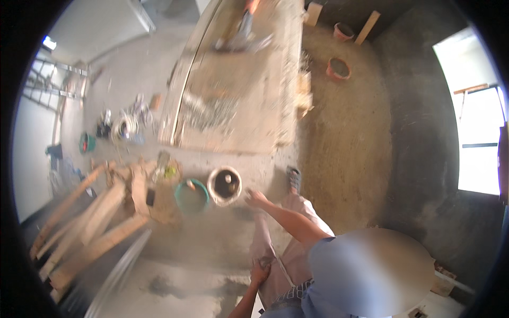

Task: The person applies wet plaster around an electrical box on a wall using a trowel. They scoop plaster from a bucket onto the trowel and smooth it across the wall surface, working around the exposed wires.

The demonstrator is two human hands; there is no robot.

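My right hand [256,199] reaches out beside a white bucket [211,186], a little apart from its rim. Its fingers look stretched and hold nothing I can see. The bucket has a dark inside with small pale items in it. My left hand [260,271] lies on my left thigh, its fingers resting on the pale trousers [275,265], and seems empty. Beyond the buckets stands a wooden work surface [244,79]. On it are a claw hammer [245,40] with an orange-ended handle and a blurred heap of what look like nails [212,112].
A green bucket [192,197] touches or nearly touches the white one. Timber pieces [101,222] lie piled at the left. A coil of pale hose or cable [125,129] and a ladder [53,87] are farther left. Orange tubs [338,69] stand at the far right.
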